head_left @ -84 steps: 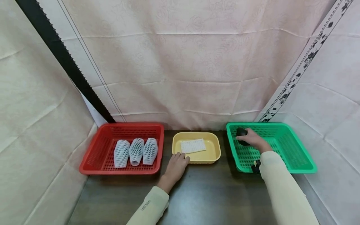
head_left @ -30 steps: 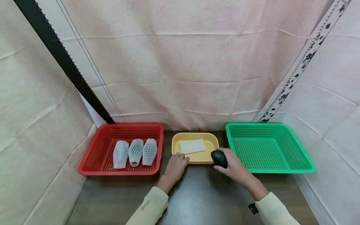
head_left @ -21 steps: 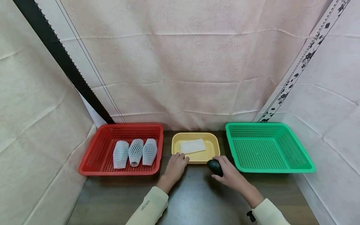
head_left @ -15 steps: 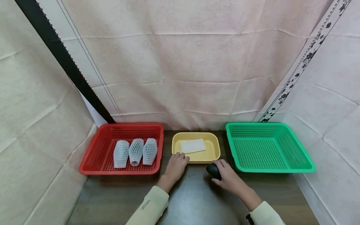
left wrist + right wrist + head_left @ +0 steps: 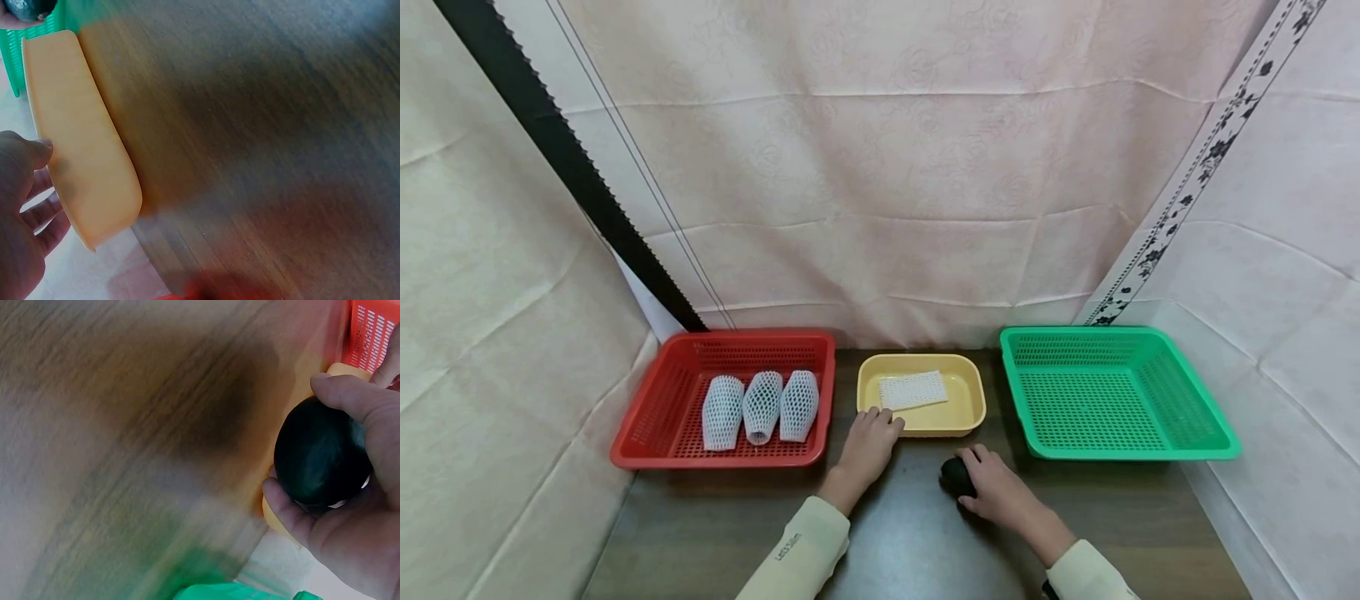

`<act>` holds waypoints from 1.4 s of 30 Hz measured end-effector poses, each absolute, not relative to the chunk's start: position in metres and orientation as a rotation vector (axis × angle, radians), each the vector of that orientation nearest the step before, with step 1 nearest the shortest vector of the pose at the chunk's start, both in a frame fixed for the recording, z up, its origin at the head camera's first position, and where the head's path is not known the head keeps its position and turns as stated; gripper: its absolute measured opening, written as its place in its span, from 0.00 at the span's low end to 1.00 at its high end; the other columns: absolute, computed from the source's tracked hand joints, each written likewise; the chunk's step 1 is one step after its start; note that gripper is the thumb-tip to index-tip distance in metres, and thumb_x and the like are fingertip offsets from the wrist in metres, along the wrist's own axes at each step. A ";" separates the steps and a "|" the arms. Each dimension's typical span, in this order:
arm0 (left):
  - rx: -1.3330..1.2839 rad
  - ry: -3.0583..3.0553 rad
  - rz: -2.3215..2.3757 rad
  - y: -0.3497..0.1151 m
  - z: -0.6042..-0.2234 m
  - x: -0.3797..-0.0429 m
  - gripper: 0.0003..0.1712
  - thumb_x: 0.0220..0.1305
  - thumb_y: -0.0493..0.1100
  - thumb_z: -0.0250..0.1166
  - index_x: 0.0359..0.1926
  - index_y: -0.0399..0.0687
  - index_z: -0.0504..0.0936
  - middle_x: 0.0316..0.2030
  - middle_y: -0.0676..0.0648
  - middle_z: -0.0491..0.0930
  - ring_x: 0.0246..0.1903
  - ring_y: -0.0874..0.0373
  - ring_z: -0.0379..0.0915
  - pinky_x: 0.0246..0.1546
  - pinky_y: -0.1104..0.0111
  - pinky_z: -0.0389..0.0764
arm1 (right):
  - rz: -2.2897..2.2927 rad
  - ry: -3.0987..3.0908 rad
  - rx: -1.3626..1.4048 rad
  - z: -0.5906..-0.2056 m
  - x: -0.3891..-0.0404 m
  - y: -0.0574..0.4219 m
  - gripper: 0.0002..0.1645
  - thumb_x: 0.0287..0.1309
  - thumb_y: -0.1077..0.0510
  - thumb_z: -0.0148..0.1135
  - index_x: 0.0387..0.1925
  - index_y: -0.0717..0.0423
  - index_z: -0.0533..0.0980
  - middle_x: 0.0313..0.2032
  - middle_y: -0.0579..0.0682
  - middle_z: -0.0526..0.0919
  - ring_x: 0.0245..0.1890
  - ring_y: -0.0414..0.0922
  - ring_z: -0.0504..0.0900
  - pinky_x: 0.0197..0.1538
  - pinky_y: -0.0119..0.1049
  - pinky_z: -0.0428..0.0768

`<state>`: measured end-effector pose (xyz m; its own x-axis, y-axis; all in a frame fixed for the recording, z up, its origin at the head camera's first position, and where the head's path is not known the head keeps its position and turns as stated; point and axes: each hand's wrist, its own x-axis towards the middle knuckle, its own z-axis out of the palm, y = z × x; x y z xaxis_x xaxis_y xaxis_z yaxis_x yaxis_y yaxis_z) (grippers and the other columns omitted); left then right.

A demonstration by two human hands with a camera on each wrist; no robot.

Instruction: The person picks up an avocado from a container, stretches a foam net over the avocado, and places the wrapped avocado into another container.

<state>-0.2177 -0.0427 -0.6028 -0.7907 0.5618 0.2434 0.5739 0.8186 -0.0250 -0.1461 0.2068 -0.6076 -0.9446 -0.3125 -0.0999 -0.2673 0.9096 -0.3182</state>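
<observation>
My right hand [image 5: 1000, 492] grips a dark green avocado [image 5: 957, 477] over the table, just in front of the yellow tray [image 5: 968, 392]. In the right wrist view, thumb and fingers curl round the avocado [image 5: 319, 453]. My left hand [image 5: 868, 446] holds the tray's near left rim. The left wrist view shows the thumb against the outer wall of the tray [image 5: 87, 137] and the fingers reaching past its rim. A flat white foam net sleeve [image 5: 913, 390] lies in the tray.
At the left stands a red basket [image 5: 658, 417] with three net-wrapped fruits [image 5: 762, 408] in a row. A green basket [image 5: 1090, 408] stands at the right. Cloth curtains [image 5: 880, 183] hang behind and along both sides of the brown table [image 5: 910, 533].
My right hand has lifted the avocado out of the green basket and brought it left and nearer, in front of the tray. The left hand has stayed at the tray's rim.
</observation>
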 end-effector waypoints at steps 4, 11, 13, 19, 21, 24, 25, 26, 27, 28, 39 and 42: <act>-0.875 -2.754 -0.068 -0.043 -0.603 -0.218 0.13 0.71 0.35 0.64 0.51 0.53 0.86 0.44 0.46 0.84 0.41 0.50 0.77 0.42 0.60 0.79 | -0.458 2.908 -0.427 -0.611 -0.146 0.205 0.42 0.50 0.51 0.81 0.64 0.56 0.72 0.56 0.57 0.77 0.54 0.57 0.78 0.55 0.54 0.81; -0.866 -2.773 -0.070 -0.043 -0.602 -0.218 0.13 0.71 0.35 0.65 0.52 0.54 0.86 0.45 0.46 0.85 0.42 0.50 0.77 0.42 0.60 0.80 | -0.446 2.874 -0.448 -0.610 -0.145 0.204 0.42 0.51 0.52 0.81 0.65 0.56 0.72 0.57 0.58 0.76 0.56 0.57 0.77 0.56 0.55 0.81; -0.863 -2.780 -0.073 -0.043 -0.602 -0.218 0.13 0.71 0.36 0.65 0.52 0.54 0.86 0.46 0.46 0.85 0.42 0.50 0.77 0.43 0.60 0.79 | -0.448 2.874 -0.469 -0.610 -0.144 0.205 0.42 0.51 0.52 0.81 0.64 0.56 0.72 0.56 0.58 0.76 0.55 0.58 0.77 0.55 0.54 0.81; -0.857 -2.783 -0.089 -0.043 -0.602 -0.218 0.13 0.72 0.36 0.64 0.52 0.54 0.87 0.45 0.46 0.85 0.42 0.50 0.77 0.43 0.60 0.79 | -0.471 2.858 -0.480 -0.609 -0.145 0.204 0.41 0.51 0.52 0.81 0.63 0.56 0.71 0.56 0.57 0.76 0.54 0.57 0.77 0.56 0.55 0.80; -0.857 -2.780 -0.097 -0.043 -0.602 -0.218 0.13 0.72 0.36 0.64 0.51 0.54 0.87 0.45 0.46 0.84 0.41 0.50 0.77 0.42 0.60 0.79 | -0.474 2.847 -0.462 -0.609 -0.145 0.204 0.41 0.52 0.51 0.80 0.64 0.56 0.71 0.56 0.57 0.76 0.55 0.56 0.77 0.57 0.55 0.80; -0.857 -2.777 -0.099 -0.043 -0.602 -0.218 0.13 0.71 0.35 0.63 0.51 0.54 0.87 0.44 0.46 0.84 0.41 0.50 0.77 0.42 0.60 0.78 | -0.473 2.836 -0.434 -0.608 -0.146 0.203 0.42 0.53 0.50 0.79 0.65 0.56 0.70 0.57 0.57 0.76 0.56 0.56 0.76 0.58 0.55 0.79; -0.856 -2.775 -0.097 -0.043 -0.602 -0.218 0.12 0.71 0.35 0.63 0.50 0.53 0.87 0.44 0.46 0.84 0.41 0.50 0.77 0.42 0.60 0.78 | -0.480 2.832 -0.427 -0.608 -0.147 0.203 0.42 0.53 0.49 0.79 0.66 0.56 0.70 0.57 0.57 0.76 0.56 0.56 0.76 0.57 0.55 0.79; -0.855 -2.774 -0.094 -0.043 -0.603 -0.218 0.12 0.71 0.35 0.63 0.50 0.53 0.87 0.44 0.46 0.84 0.41 0.50 0.77 0.41 0.60 0.78 | -0.482 2.828 -0.418 -0.608 -0.147 0.203 0.43 0.54 0.48 0.79 0.66 0.56 0.70 0.57 0.57 0.76 0.56 0.56 0.76 0.58 0.55 0.79; -0.853 -2.774 -0.090 -0.042 -0.603 -0.218 0.12 0.71 0.35 0.63 0.50 0.54 0.87 0.44 0.46 0.84 0.41 0.50 0.77 0.42 0.60 0.78 | -0.487 2.826 -0.410 -0.609 -0.148 0.203 0.43 0.54 0.48 0.79 0.67 0.56 0.70 0.58 0.57 0.76 0.56 0.56 0.76 0.58 0.55 0.79; -0.851 -2.774 -0.085 -0.042 -0.603 -0.218 0.12 0.71 0.35 0.63 0.50 0.54 0.87 0.44 0.46 0.84 0.41 0.50 0.77 0.41 0.60 0.78 | -0.492 2.824 -0.402 -0.609 -0.148 0.203 0.43 0.54 0.47 0.79 0.67 0.56 0.70 0.58 0.57 0.75 0.56 0.56 0.76 0.58 0.55 0.79; -0.853 -2.753 -0.105 -0.042 -0.604 -0.218 0.11 0.70 0.35 0.63 0.47 0.53 0.87 0.41 0.46 0.84 0.39 0.50 0.76 0.40 0.60 0.77 | -0.512 2.864 -0.350 -0.616 -0.153 0.206 0.46 0.53 0.49 0.80 0.68 0.55 0.68 0.60 0.58 0.75 0.59 0.58 0.75 0.59 0.56 0.79; -0.849 -2.754 -0.104 -0.042 -0.604 -0.218 0.11 0.70 0.35 0.63 0.47 0.53 0.87 0.41 0.46 0.84 0.39 0.50 0.76 0.40 0.60 0.77 | -0.519 2.867 -0.357 -0.616 -0.153 0.206 0.46 0.52 0.49 0.80 0.69 0.55 0.68 0.60 0.59 0.74 0.59 0.58 0.75 0.59 0.55 0.79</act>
